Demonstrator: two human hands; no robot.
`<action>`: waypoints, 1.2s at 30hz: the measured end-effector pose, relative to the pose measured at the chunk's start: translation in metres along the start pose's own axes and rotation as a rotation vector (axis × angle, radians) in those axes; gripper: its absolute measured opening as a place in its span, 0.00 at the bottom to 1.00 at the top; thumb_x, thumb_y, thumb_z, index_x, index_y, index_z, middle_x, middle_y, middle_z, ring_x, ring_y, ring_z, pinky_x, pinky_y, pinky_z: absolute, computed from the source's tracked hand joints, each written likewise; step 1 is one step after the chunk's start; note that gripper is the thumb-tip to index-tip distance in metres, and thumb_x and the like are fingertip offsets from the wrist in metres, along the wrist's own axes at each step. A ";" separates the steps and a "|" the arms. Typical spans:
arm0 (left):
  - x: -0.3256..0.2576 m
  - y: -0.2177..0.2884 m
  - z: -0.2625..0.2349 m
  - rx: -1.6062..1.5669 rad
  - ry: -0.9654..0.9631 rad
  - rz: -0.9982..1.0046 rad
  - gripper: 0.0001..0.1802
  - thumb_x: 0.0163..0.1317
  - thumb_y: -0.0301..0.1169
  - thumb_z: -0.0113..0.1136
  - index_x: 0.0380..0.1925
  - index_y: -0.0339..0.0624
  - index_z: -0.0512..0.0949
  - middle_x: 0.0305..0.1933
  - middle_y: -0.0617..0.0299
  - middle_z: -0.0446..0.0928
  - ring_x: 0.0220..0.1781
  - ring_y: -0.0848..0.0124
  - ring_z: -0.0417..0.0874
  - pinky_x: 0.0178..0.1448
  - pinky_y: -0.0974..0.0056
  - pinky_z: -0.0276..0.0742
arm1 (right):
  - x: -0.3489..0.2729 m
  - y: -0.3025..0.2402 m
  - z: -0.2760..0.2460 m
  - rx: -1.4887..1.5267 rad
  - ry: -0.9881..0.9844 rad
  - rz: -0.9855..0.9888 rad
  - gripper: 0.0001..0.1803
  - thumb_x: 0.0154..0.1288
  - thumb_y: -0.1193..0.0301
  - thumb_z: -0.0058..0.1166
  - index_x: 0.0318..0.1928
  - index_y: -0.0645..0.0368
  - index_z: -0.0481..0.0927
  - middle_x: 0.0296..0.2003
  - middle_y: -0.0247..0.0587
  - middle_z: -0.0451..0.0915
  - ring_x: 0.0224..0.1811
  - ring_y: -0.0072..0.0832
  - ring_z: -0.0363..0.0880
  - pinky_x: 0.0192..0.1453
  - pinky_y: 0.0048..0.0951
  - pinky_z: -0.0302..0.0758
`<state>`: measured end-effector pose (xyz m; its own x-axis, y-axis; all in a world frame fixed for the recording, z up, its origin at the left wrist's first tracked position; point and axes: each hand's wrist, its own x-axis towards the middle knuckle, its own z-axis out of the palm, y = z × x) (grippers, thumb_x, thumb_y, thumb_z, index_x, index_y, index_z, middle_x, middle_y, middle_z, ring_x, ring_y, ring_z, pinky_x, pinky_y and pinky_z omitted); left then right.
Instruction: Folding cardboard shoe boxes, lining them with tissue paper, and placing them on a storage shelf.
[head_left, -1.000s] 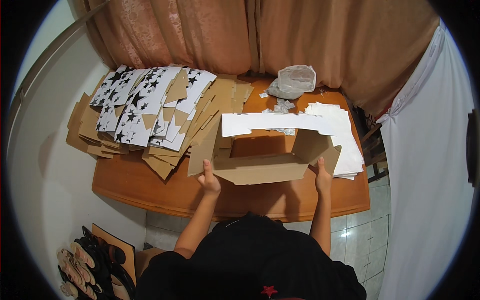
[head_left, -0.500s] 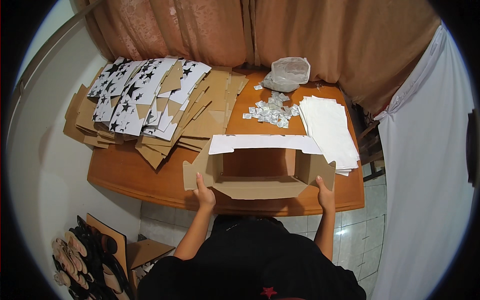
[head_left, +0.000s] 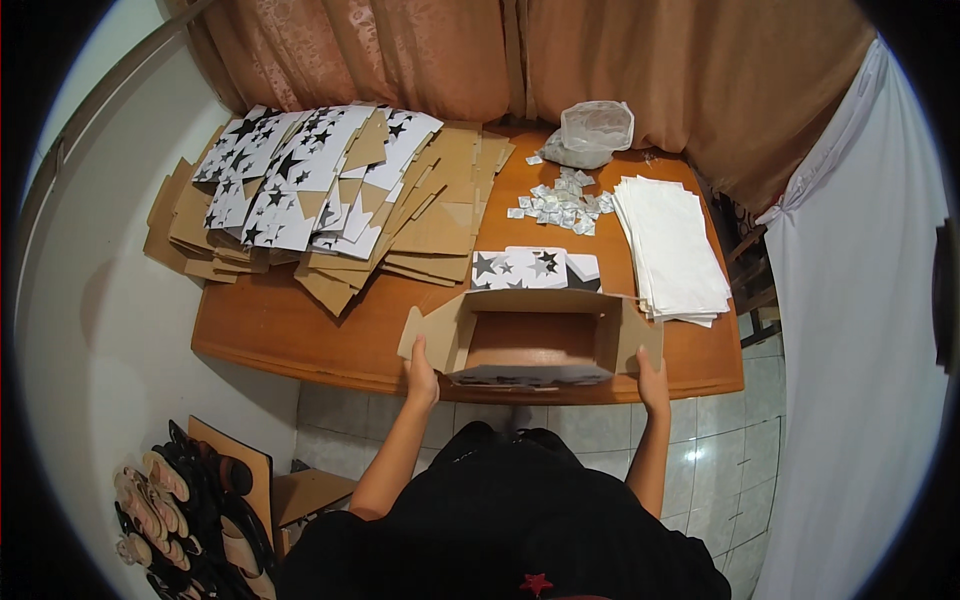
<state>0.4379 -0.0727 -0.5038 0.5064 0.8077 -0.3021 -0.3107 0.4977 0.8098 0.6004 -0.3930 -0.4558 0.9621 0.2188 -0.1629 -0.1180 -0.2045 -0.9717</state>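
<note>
Between my hands is a cardboard box (head_left: pixel 456 345), brown inside and white with black and grey stars outside. It is opened into a frame, and the wooden table shows through its middle. One star-printed flap (head_left: pixel 520 268) stands out on the far side. My left hand (head_left: pixel 420 375) grips the brown flap at the box's left end, thumb on top. At the right end my right hand (head_left: pixel 652 380) holds the other side flap the same way. The fingers under both flaps are hidden.
Flattened star-printed cardboard boxes (head_left: pixel 300 185) lie piled at the table's back left. Small silvery packets (head_left: pixel 565 205) are scattered before a clear plastic bag (head_left: pixel 597 128). A stack of white sheets (head_left: pixel 675 250) lies at the right. Shoes (head_left: pixel 190 500) stand at lower left.
The box has tilted in my hands, so its far star-printed flap now lies outward and the near outer side shows stars. My hands still grip both ends.
</note>
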 end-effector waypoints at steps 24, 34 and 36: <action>0.012 0.027 0.034 1.632 -0.753 0.176 0.67 0.36 0.65 0.64 0.62 0.23 0.46 0.69 0.34 0.40 0.72 0.44 0.39 0.70 0.49 0.44 | 0.033 0.011 0.060 -0.676 0.311 -0.273 0.17 0.52 0.74 0.53 0.45 0.66 0.74 0.43 0.58 0.73 0.46 0.49 0.72 0.52 0.40 0.69; -0.011 0.014 0.028 1.603 -0.672 0.421 0.54 0.38 0.64 0.63 0.63 0.48 0.58 0.70 0.39 0.40 0.70 0.41 0.44 0.67 0.39 0.44 | 0.042 0.014 0.059 -0.652 0.242 -0.257 0.23 0.49 0.82 0.46 0.50 0.66 0.69 0.33 0.62 0.77 0.39 0.55 0.76 0.45 0.47 0.70; -0.003 0.011 0.022 1.569 -0.665 0.368 0.47 0.43 0.62 0.60 0.61 0.49 0.64 0.70 0.39 0.41 0.69 0.40 0.47 0.67 0.40 0.46 | 0.036 0.002 0.064 -0.710 0.248 -0.202 0.28 0.48 0.82 0.45 0.55 0.64 0.64 0.33 0.62 0.77 0.39 0.55 0.76 0.45 0.47 0.70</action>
<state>0.4503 -0.0764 -0.4830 0.9353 0.3419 -0.0915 0.3288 -0.7438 0.5820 0.6191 -0.3243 -0.4745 0.9849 0.1143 0.1298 0.1706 -0.7635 -0.6228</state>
